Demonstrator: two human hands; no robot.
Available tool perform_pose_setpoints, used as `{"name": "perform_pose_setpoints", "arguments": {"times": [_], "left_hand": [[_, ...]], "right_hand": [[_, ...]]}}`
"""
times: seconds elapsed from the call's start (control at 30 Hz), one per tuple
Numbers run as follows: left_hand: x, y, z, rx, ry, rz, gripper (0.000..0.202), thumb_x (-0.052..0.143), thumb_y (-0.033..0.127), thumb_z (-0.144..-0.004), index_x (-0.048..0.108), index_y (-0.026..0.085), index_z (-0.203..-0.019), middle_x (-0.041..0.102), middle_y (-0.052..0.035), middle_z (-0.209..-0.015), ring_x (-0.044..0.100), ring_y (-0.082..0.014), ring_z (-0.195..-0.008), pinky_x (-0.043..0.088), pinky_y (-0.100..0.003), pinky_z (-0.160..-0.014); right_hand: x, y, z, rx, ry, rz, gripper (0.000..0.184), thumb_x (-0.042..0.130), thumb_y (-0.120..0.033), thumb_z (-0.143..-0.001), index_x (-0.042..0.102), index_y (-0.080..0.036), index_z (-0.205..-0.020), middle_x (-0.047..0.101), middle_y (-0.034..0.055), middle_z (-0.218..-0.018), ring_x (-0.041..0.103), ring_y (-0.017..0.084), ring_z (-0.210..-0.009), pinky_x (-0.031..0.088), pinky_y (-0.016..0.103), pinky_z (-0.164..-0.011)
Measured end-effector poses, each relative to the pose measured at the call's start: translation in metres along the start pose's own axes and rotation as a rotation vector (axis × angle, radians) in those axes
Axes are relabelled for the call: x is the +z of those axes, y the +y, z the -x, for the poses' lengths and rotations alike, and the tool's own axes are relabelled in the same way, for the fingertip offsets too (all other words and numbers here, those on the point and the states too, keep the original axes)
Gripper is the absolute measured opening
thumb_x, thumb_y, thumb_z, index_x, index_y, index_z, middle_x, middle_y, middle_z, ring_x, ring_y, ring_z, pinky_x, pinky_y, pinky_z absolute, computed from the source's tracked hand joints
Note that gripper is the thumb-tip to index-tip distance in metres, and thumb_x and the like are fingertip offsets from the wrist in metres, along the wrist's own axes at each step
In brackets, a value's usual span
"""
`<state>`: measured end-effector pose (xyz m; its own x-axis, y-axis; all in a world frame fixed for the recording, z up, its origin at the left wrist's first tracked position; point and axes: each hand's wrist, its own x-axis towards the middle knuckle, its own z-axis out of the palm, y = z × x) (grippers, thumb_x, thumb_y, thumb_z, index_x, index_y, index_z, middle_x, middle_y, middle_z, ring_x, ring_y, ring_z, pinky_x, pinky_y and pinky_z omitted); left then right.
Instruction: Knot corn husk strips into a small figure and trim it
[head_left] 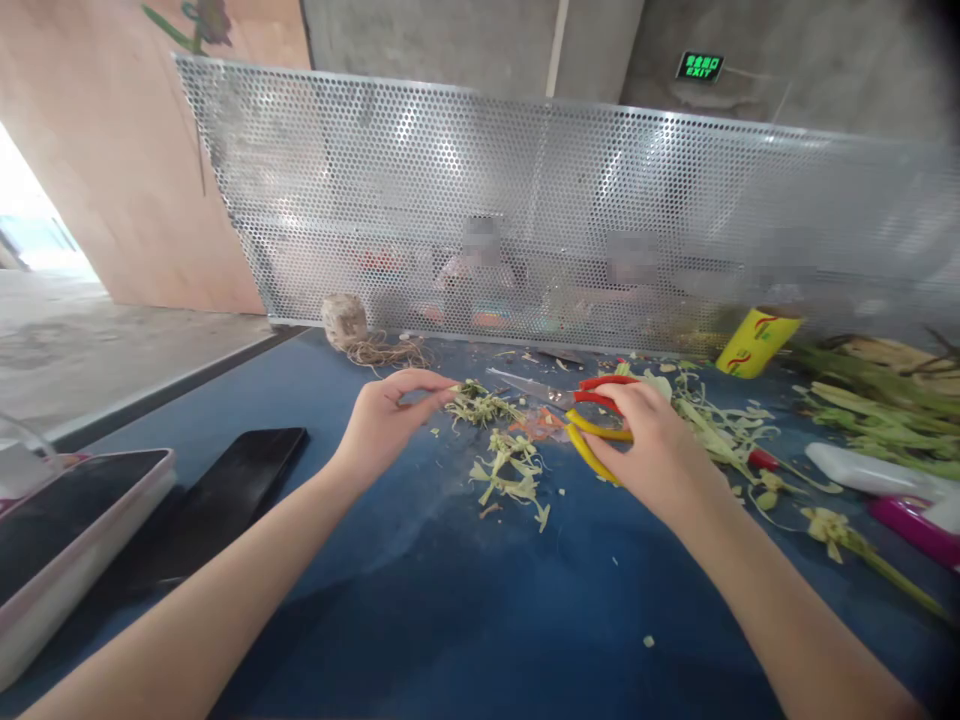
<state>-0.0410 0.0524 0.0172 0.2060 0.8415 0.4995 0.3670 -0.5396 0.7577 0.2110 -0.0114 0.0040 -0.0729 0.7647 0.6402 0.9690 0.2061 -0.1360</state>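
Note:
My left hand (386, 420) hovers over the blue table (420, 590), its fingers pinched at the edge of a small heap of green plant scraps (480, 403). My right hand (649, 440) is wrapped round the red and yellow handles of a pair of scissors (577, 400). The blades point left toward the scraps. More cut green pieces (510, 475) lie just below, between the two hands.
A perforated metal screen (525, 220) stands along the table's far edge, with people seated behind it. A twine ball (345, 320), a yellow tube (754, 343), green stalks (877, 410), a white bottle (870, 470) and a pink item (915, 528) lie around. A black slab (225, 500) and tray (67, 550) sit left.

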Motion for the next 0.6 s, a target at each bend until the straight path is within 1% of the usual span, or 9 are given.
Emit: {"name": "perform_pose_setpoints", "arguments": {"times": [0.07,0.17,0.3,0.4,0.5,0.6], "left_hand": [[0.000,-0.002,-0.001,0.008,0.002,-0.010,0.016,0.061,0.029,-0.073,0.068,0.018,-0.081,0.066,-0.0044,-0.090,0.059,-0.0138,-0.076,0.049,-0.020,-0.056],[-0.001,-0.003,-0.002,0.034,0.026,-0.042,0.015,0.061,0.028,-0.072,0.069,0.019,-0.080,0.066,-0.0048,-0.090,0.060,-0.0153,-0.080,0.049,-0.021,-0.059],[-0.001,-0.002,-0.001,0.062,0.063,-0.081,0.012,0.062,0.026,-0.072,0.069,0.020,-0.078,0.067,-0.0041,-0.087,0.060,-0.0159,-0.082,0.048,-0.021,-0.058],[0.001,-0.004,0.000,0.079,0.076,-0.093,0.010,0.063,0.025,-0.071,0.070,0.021,-0.077,0.067,-0.0037,-0.086,0.059,-0.0159,-0.081,0.048,-0.021,-0.057],[0.002,-0.006,0.001,0.086,0.068,-0.095,0.011,0.063,0.026,-0.071,0.070,0.022,-0.078,0.066,-0.0035,-0.086,0.059,-0.0152,-0.077,0.048,-0.021,-0.055],[0.004,-0.008,0.002,0.109,0.046,-0.102,0.012,0.062,0.027,-0.072,0.070,0.023,-0.081,0.066,-0.0035,-0.086,0.059,-0.0153,-0.077,0.048,-0.022,-0.056]], "right_hand": [[-0.004,-0.006,0.002,-0.068,0.003,-0.100,0.032,0.055,-0.027,-0.075,0.052,-0.019,-0.106,0.052,0.0107,-0.103,0.054,0.022,-0.094,0.048,0.033,-0.078],[-0.006,-0.015,0.006,-0.100,-0.030,-0.173,0.034,0.056,-0.028,-0.074,0.054,-0.019,-0.106,0.052,0.0099,-0.102,0.056,0.019,-0.086,0.050,0.030,-0.074],[-0.006,-0.019,0.009,-0.088,-0.081,-0.150,0.036,0.057,-0.029,-0.074,0.054,-0.019,-0.108,0.051,0.0094,-0.102,0.057,0.018,-0.082,0.051,0.030,-0.073],[-0.007,-0.018,0.008,-0.065,-0.076,-0.123,0.036,0.056,-0.029,-0.074,0.054,-0.018,-0.108,0.051,0.0096,-0.102,0.057,0.018,-0.082,0.050,0.030,-0.074],[-0.009,-0.019,0.007,-0.039,-0.090,-0.086,0.036,0.058,-0.030,-0.073,0.056,-0.018,-0.106,0.051,0.0095,-0.100,0.057,0.018,-0.080,0.050,0.032,-0.073],[-0.010,-0.020,0.007,-0.027,-0.115,-0.069,0.036,0.058,-0.030,-0.072,0.056,-0.017,-0.106,0.052,0.0094,-0.100,0.057,0.017,-0.074,0.050,0.032,-0.069]]}}
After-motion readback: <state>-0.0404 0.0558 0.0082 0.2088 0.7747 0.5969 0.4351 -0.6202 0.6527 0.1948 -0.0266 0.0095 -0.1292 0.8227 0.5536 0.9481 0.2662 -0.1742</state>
